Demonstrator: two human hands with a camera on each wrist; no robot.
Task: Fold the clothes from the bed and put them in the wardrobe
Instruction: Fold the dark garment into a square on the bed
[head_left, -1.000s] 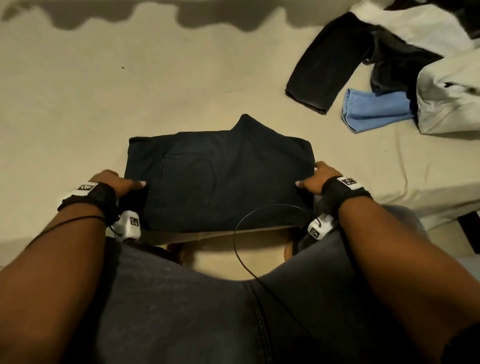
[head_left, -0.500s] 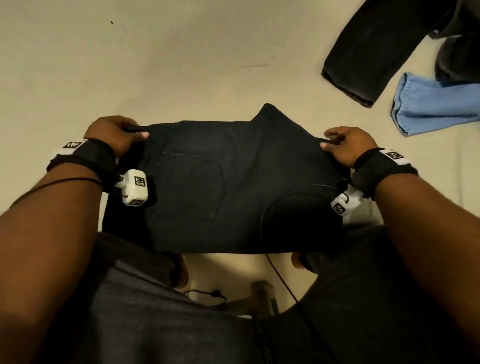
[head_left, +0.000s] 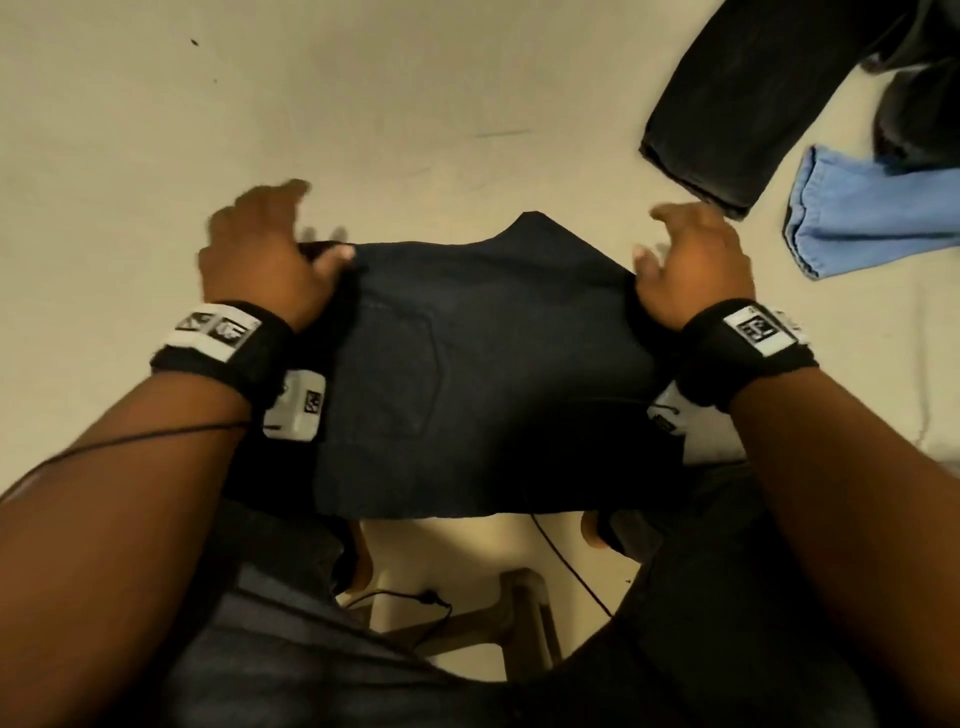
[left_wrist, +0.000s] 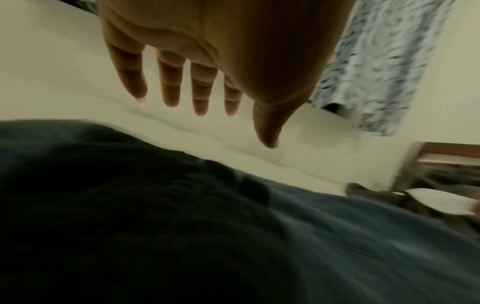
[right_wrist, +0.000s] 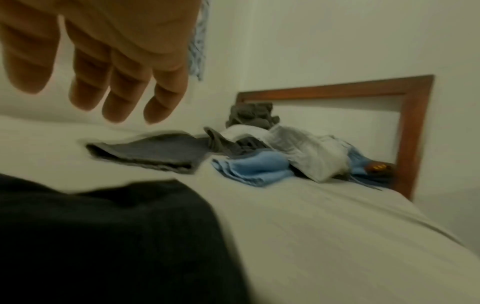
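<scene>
A folded dark navy pair of jeans (head_left: 483, 374) lies on the cream bed sheet (head_left: 363, 104), its near edge hanging over the bed's edge by my legs. My left hand (head_left: 265, 249) hovers over the far left corner, fingers spread and straight (left_wrist: 168, 86), holding nothing; only the thumb seems to touch the cloth. Over the far right corner is my right hand (head_left: 691, 260), its fingers (right_wrist: 122, 92) loose and apart above the dark cloth (right_wrist: 103, 236). Both wrist views are blurred.
At the far right lie unfolded clothes: a black trouser leg (head_left: 753, 98), a light blue garment (head_left: 872, 218) and a white one (right_wrist: 306, 152), near a wooden headboard (right_wrist: 413, 123). A wooden frame (head_left: 524, 613) and a cable show on the floor between my legs.
Both hands slid from the sides of the folded jeans up to its far corners and have opened, lifting off the cloth. The head view has tilted down and closer.
</scene>
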